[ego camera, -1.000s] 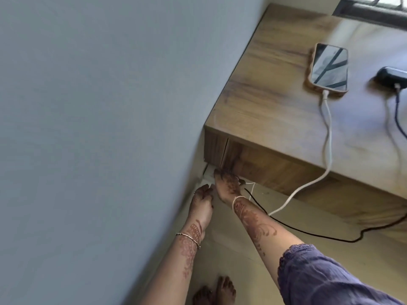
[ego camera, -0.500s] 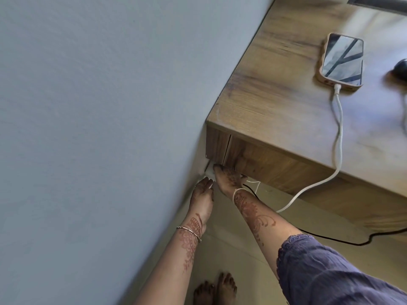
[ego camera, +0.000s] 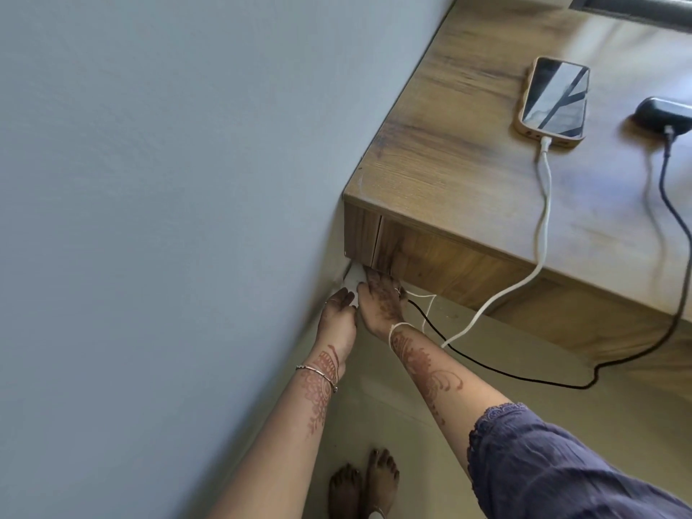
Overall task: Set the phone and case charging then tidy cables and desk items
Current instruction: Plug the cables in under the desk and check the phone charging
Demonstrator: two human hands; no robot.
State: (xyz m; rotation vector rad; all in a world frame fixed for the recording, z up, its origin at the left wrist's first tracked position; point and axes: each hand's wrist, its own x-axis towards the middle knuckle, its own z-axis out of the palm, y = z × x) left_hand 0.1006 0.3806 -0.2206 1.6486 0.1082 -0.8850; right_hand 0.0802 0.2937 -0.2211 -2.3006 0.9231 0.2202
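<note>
A phone (ego camera: 552,103) in a tan case lies face up on the wooden desk (ego camera: 442,162), with a white cable (ego camera: 543,204) plugged into it. A black earbud case (ego camera: 662,115) sits at the right edge on a black cable (ego camera: 672,207). Both cables drop over the desk's front edge and run down towards my hands. My left hand (ego camera: 339,316) and my right hand (ego camera: 382,303) meet low at the wall under the desk corner, at a white adapter (ego camera: 354,277). Left fingertips curl against it. My right hand grips a plug there; its fingers are partly hidden.
A grey-blue wall (ego camera: 168,219) fills the left half, tight against the desk's side. Below lie a pale floor (ego camera: 524,354) and my bare feet (ego camera: 363,485). A dark window frame (ego camera: 633,7) runs along the desk's far edge.
The view swung right then back left, and the earbud case is in sight again. Both hands stay at the adapter, now pressed closer together.
</note>
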